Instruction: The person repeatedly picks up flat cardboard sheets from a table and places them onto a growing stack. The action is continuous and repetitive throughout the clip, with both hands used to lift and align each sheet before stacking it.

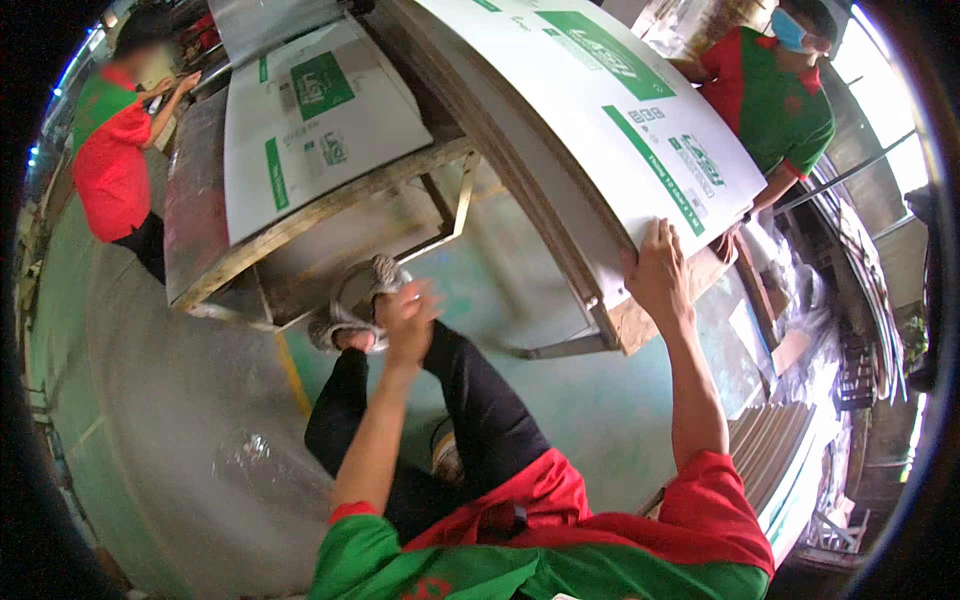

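Observation:
White cardboard sheets point(600, 130) with green print lie in a stack on a wooden-edged table at the right. My right hand point(662, 272) is closed on the near corner of the top sheets, fingers over the printed face and thumb at the side edge. My left hand point(408, 318) hangs in the air over my legs, apart from both tables. Motion smears its fingers, and nothing shows clearly in it. On a lower table at the left lies another printed cardboard sheet point(385, 110), out of reach of either hand.
A co-worker in a red and green shirt point(775, 100) stands at the stack's right side, one arm at its edge. Another person point(110, 150) works beyond the left table frame point(330, 222). Stacked brown sheets point(770, 440) and clear plastic wrap point(800, 300) are at my right.

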Available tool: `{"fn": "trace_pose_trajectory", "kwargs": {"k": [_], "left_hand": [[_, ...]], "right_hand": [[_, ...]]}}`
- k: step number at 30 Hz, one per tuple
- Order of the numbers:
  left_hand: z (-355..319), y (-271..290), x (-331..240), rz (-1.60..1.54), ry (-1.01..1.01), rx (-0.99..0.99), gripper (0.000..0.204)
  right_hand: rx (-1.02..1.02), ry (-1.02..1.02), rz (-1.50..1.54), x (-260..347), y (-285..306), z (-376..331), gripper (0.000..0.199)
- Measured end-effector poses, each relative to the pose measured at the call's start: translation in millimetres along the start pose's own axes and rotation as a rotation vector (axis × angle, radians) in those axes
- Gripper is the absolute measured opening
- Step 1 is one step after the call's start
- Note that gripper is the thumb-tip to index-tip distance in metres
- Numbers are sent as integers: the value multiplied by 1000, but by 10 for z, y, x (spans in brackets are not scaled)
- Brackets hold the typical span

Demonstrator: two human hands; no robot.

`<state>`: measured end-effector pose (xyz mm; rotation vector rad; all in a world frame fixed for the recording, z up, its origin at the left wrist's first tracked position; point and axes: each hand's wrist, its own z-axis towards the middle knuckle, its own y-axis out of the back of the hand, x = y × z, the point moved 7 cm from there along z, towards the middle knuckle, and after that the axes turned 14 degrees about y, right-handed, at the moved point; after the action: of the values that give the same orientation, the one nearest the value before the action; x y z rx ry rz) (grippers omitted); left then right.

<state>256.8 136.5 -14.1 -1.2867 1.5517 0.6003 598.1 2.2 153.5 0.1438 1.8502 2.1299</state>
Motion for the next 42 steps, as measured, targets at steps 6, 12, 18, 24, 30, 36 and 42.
{"fn": "trace_pose_trajectory", "kwargs": {"k": [6,12,18,24,30,36,42], "left_hand": [[-278,-1865,-1086,243,-59,187,58],[-182,-2219,-1969,29,-214,278,38],[-858,-418,-2552,-75,-4,252,41],[-2615,1401,-1757,189,27,-230,26],[-3257,2221,-958,64,193,-331,23],[-3520,2779,-94,5,374,-478,34],[-3316,2828,509,-40,363,-555,41]], "right_hand": [[-100,-3,-16,600,555,-25,22],[-105,239,205,888,1363,48,22],[-1017,-326,848,-1063,1184,-923,45],[-915,-595,2003,-1171,-470,-1419,77],[-173,-159,2160,-79,-83,-1496,76],[439,-55,1878,732,-100,-1650,49],[288,-206,1471,1017,-858,-1810,49]]}}
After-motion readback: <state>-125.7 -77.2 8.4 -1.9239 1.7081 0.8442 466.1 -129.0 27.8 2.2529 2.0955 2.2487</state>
